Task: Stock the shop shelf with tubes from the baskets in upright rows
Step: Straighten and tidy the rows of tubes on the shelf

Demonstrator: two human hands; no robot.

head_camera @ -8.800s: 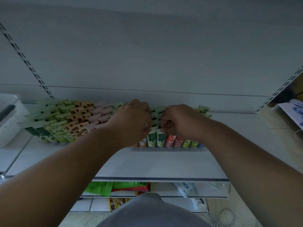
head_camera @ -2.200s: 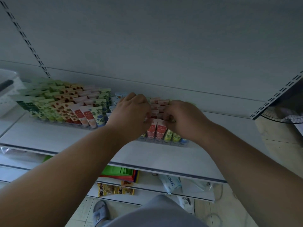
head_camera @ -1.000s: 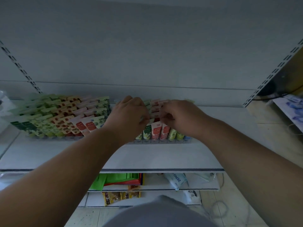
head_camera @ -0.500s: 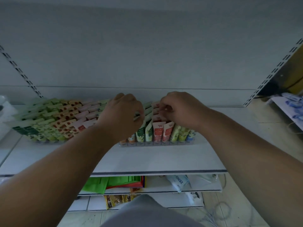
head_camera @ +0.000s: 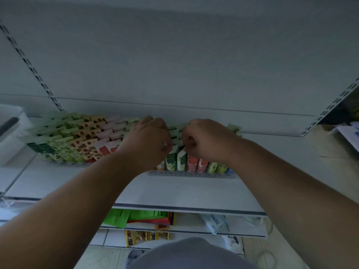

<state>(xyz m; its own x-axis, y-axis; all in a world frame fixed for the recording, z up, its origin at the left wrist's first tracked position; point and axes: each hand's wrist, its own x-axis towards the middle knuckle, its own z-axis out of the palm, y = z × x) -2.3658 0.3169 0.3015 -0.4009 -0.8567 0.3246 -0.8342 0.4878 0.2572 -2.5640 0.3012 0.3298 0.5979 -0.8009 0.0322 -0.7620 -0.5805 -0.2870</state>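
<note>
- Both forearms reach up to the shelf [head_camera: 174, 193]; the hands hide the middle rows of the tubes [head_camera: 180, 160].
- Tubes stand caps down, crimped ends up, leaning slightly, in rows running front to back.
- Left hand [head_camera: 149, 140]: fingers curled onto the tube tops; the exact grasp cannot be told.
- Right hand [head_camera: 206, 138]: fingers clenched, pinching tube tops.
- White basket [head_camera: 11, 133] at far left, cut off.

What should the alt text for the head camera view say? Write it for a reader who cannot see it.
Two bare hands, left hand and right hand, meet over upright rows of tubes on a white shop shelf. More tubes fill the shelf to the left, and packaged goods sit on lower shelves.
</note>
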